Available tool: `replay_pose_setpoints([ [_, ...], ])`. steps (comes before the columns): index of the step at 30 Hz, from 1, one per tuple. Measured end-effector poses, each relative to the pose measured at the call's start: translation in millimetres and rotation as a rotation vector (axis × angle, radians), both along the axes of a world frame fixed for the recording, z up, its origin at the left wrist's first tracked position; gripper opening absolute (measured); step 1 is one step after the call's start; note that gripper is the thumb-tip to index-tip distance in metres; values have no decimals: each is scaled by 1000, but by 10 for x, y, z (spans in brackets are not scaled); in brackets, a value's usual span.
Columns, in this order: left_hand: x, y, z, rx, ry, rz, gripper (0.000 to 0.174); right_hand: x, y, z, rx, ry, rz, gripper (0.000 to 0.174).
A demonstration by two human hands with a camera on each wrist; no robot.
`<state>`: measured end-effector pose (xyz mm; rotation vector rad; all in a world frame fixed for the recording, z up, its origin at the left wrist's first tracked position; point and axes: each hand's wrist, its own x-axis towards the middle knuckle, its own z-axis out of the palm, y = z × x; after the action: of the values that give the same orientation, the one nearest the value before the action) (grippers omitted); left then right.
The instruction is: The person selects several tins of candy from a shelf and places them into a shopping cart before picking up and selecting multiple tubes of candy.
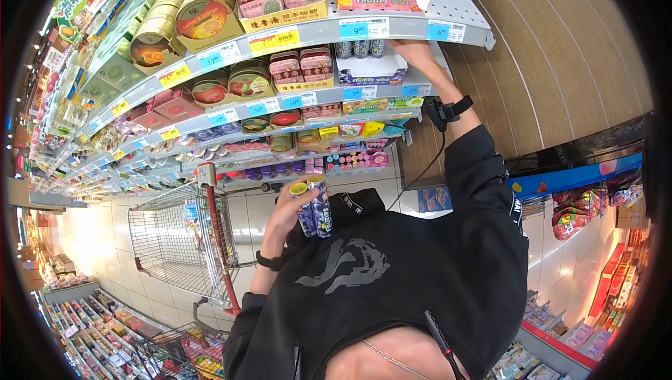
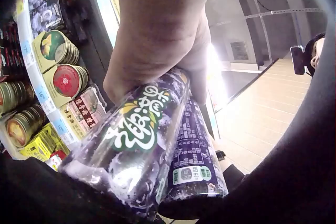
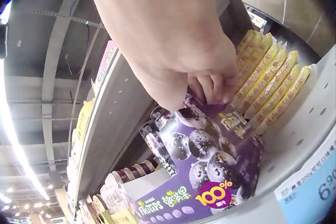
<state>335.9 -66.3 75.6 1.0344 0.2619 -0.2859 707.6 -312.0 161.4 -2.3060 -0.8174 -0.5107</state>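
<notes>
Held against the front of the black sweatshirt, my left hand (image 1: 282,210) grips two purple fruit-candy tubes (image 1: 322,213) with yellow-green ends. The left wrist view shows the tubes (image 2: 139,140) side by side under the palm, one with large white and green lettering. My right hand (image 1: 414,56) reaches onto the second shelf, at the right end of a purple-and-white display box (image 1: 371,78). In the right wrist view its fingers (image 3: 215,88) curl at the side wall of the box (image 3: 210,155); the thumb tip is hidden. Similar tubes (image 3: 157,148) stand inside the box.
The upper shelf (image 1: 402,28) overhangs my right hand and carries a yellow-and-pink candy box (image 1: 381,2). Yellow packets (image 3: 273,77) stand right beside the purple box. Round tins (image 1: 210,16) line the shelves leftward. A wire shopping cart (image 1: 175,240) stands at left, a panelled wall (image 1: 553,51) at right.
</notes>
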Motion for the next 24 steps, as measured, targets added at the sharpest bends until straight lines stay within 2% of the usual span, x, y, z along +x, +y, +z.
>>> replay_pose_setpoints([
  [5, -6, -28, -6, 7, 19, 5, 43, -62, 19, 36, -3, 85, -53, 46],
  [9, -9, -57, 1, -50, 42, 40, 42, 36, 12, -72, -16, 13, -76, 45],
  [11, -10, -48, 11, -60, 32, 48, 42, -45, 15, 21, 32, 196, -56, 47],
  [12, -7, -43, 20, -71, 20, 56, 42, -78, -13, 1, 34, 196, -55, 47],
  [14, 2, -41, 102, -59, -6, 86, 42, -188, -122, -58, 220, -59, 22, 43],
  [16, 18, -25, 182, -51, -36, 126, 43, -640, -219, 34, 170, -96, -134, 37],
  [18, 45, -23, 238, -15, -66, 221, 42, -1069, -257, 46, 293, -224, -143, 32],
  [19, 72, -37, 274, -24, -66, 240, 42, -1311, -215, -26, 382, -234, -175, 23],
  [21, 176, -62, 362, -97, -51, 308, 37, -1795, -96, -286, 519, -62, -136, 17],
  [23, 277, -128, 456, -93, -31, 340, 36, -2228, 104, -384, 478, 185, 135, 21],
  [24, 342, -167, 505, -107, -38, 356, 36, -2383, 175, -450, 426, 583, 294, 28],
])
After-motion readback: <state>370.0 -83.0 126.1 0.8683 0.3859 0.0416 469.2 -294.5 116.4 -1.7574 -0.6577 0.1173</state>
